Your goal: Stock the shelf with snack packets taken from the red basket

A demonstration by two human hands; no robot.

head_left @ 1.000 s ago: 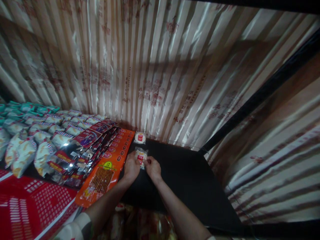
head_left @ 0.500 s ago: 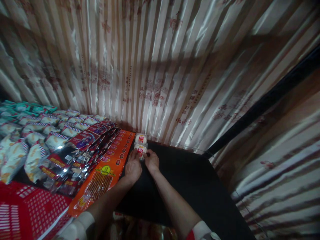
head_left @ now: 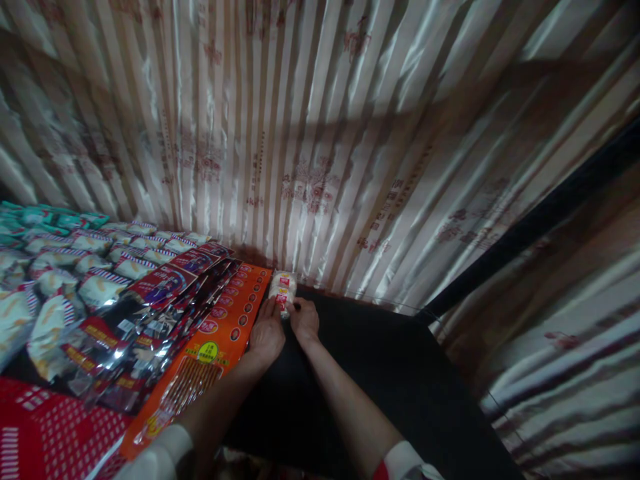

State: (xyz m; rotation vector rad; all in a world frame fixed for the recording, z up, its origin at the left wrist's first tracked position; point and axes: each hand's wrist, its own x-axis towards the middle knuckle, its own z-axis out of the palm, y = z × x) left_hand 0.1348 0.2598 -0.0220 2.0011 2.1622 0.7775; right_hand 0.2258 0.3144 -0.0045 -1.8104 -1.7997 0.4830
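Note:
Two small white packets with red labels lie one behind the other at the far edge of the black surface, beside the orange snack packs. The nearer white packet (head_left: 282, 303) is between my hands. My left hand (head_left: 269, 331) has its fingers on its left side, and my right hand (head_left: 305, 320) pinches at its right edge. Just behind it, against the curtain, lies the farther white packet (head_left: 285, 280). The tips of my fingers partly cover the nearer packet.
Orange snack packs (head_left: 227, 320) overlap to my left, then dark red packs (head_left: 167, 283) and rows of white striped bags (head_left: 103, 287). A red plastic basket (head_left: 65, 427) stands at lower left. The black table (head_left: 380, 367) borders a pleated curtain (head_left: 310, 133); a dark pole (head_left: 530, 227) slants at right.
The nearer packet has been pushed back against the farther one, closing up the pair. My hands stay at it, and the view has shifted slightly.

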